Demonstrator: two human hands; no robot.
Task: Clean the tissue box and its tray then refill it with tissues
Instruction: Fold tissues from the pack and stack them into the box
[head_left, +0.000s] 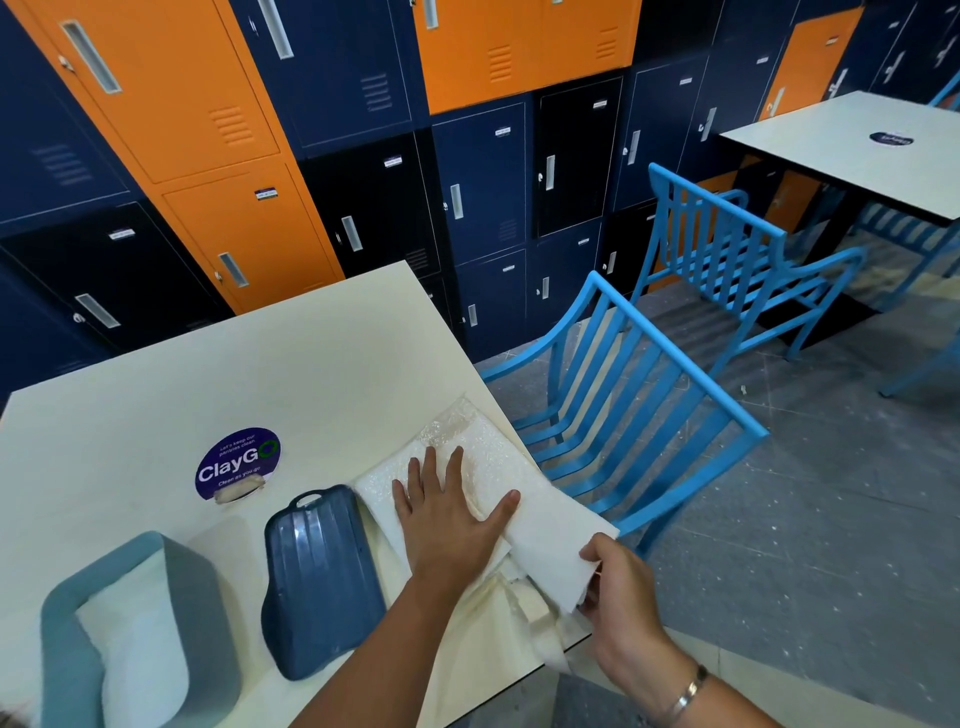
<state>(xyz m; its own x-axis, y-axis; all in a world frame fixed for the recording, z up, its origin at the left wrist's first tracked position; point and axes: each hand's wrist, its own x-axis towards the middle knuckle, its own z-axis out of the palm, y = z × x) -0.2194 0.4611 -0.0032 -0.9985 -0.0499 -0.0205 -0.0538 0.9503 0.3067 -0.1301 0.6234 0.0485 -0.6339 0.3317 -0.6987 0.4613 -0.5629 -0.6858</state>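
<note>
Cream table (311, 364) carrying everything. Pale blue tissue box (208, 608) sitting at near left, white tissue showing inside. Dark blue tray (317, 582) lying just right of it. Tissue stack (483, 457) lying along table's right edge, long axis running away from person. Left hand (447, 525) pressing flat on stack, fingers straight, spread. Right hand (618, 592) pinching loose sheet at near end. Box lying left of both hands, beyond tray; left hand nearer, so refill probably heading leftward.
</note>
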